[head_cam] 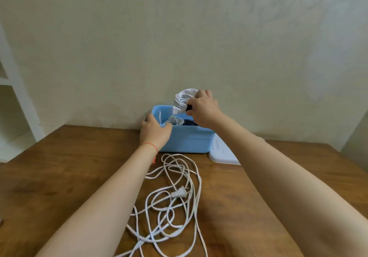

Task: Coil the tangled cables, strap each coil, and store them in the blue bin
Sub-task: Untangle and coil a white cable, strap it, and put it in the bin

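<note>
You're holding a white coiled cable [184, 98] up over the blue bin [187, 139] with your right hand [203, 107], fingers curled round the right side of the coil and pinching it where a black strap [189, 107] is wrapping it, so that coil is hanging in the air just above the bin's open top and isn't resting inside. Your left hand [154, 130] is gripping the bin's near left corner, thumb hooking over the rim and the fingers going down the outside wall, and there's a red string bracelet [151, 146] sitting on that wrist. Inside the bin you're already keeping a smaller white coil [175, 120] toward the left and something dark [189, 123] next to it that looks like a black cable, though your right wrist is hiding most of it so I can't say for sure. The bin is sitting at the far edge of the wooden table [59, 177], right up against the wall [179, 47]. Closer to you, between your forearms, a long white power cord [175, 207] is lying in a loose tangle on the table, its two-prong plug [180, 192] resting on top of the loops roughly in the middle. Just to the right of the bin a flat white lid-looking thing [223, 153] is lying on the table, touching or almost touching the bin's side, can't tell which.
</note>
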